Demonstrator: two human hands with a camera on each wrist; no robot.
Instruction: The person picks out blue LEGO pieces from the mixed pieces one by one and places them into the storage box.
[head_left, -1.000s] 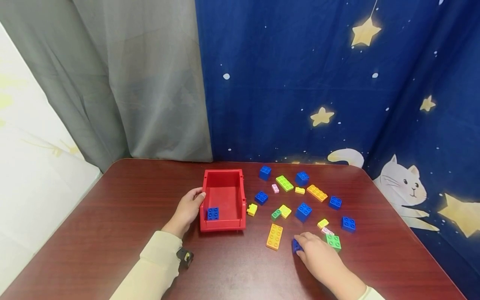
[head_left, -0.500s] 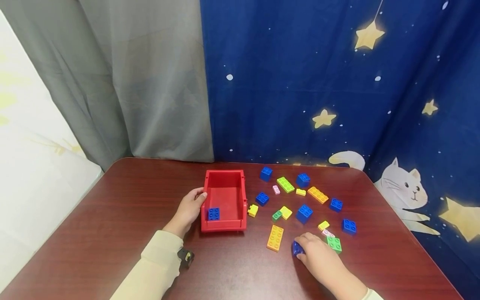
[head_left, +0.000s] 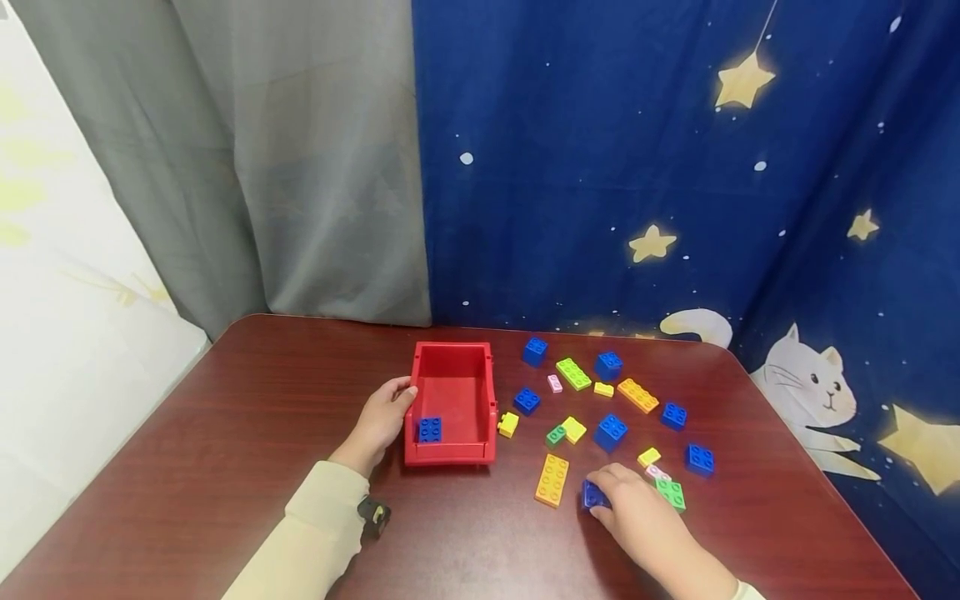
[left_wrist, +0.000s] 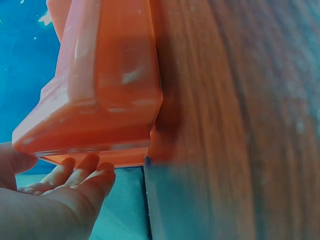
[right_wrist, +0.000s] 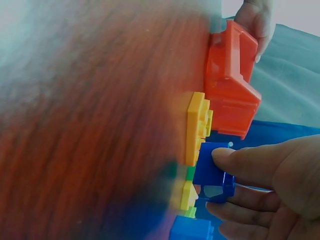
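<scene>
My left hand (head_left: pixel 380 422) holds the left wall of a red open box (head_left: pixel 450 453), its thumb at the rim. In the left wrist view, the fingertips (left_wrist: pixel 102 170) lie against the box's side. One blue brick (head_left: pixel 430 430) sits in the box's near left corner. At the front right, my right hand (head_left: pixel 637 512) pinches another blue brick (head_left: pixel 594 495) between thumb and fingers. The right wrist view shows this blue brick (right_wrist: pixel 211 165) raised off the tabletop, thumb on one face and fingers behind it. A yellow-orange brick (head_left: pixel 552 481) lies just left of that hand.
Right of the box, several loose blue, yellow, green, orange and pink bricks are spread over the brown table (head_left: pixel 480 533). A green brick (head_left: pixel 671 494) lies close beside my right hand. Grey (head_left: pixel 337 167) and blue (head_left: pixel 555 167) curtains hang behind the table's back edge.
The head view has shifted slightly. More of the blue brick now shows between my right thumb and fingers. My left hand stays on the box.
</scene>
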